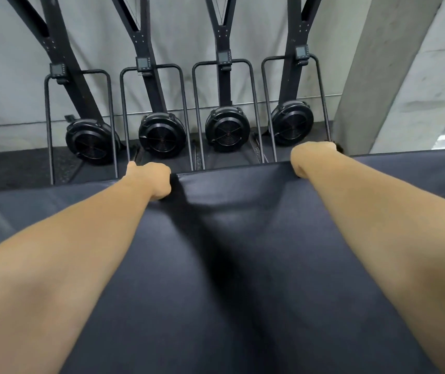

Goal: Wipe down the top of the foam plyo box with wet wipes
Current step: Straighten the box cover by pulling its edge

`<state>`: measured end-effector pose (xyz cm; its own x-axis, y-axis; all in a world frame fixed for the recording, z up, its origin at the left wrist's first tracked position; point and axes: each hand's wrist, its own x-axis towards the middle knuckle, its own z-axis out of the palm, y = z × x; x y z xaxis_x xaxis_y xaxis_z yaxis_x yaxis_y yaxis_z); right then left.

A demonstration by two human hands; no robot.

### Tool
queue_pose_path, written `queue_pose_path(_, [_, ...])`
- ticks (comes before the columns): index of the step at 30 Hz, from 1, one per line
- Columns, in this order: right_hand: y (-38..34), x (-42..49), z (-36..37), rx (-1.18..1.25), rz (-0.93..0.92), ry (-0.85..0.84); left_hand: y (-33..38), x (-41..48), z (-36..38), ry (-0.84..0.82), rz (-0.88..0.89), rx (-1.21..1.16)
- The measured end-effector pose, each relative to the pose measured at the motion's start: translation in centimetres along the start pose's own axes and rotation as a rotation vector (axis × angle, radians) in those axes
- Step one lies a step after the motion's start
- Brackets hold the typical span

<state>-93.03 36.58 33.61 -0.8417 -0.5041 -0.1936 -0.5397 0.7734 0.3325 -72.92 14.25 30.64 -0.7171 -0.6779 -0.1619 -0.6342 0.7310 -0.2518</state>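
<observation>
The foam plyo box (232,238) fills the lower half of the head view, its top covered in dark navy vinyl. Both my forearms stretch across that top to its far edge. My left hand (152,180) curls over the far edge left of centre, fingers hidden behind the edge. My right hand (309,157) curls over the same edge further right, its fingers also out of sight. No wet wipe shows in either hand or on the box.
Several black ski-type exercise machines (226,130) with round flywheels and tall metal frames stand on the dark floor just beyond the box, against a grey concrete wall. A thick concrete pillar (394,76) rises at the right.
</observation>
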Motion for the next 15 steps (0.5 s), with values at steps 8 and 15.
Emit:
queue_pose_path(8, [-6.0, 5.0, 6.4, 0.329, -0.212, 0.004, 2.2, 3.3, 5.6, 0.108, -0.010, -0.038])
queue_pose_path(15, [-10.3, 9.2, 14.1, 0.369, -0.182, -0.047, 4.2, 3.8, 12.4, 0.159, 0.139, -0.092])
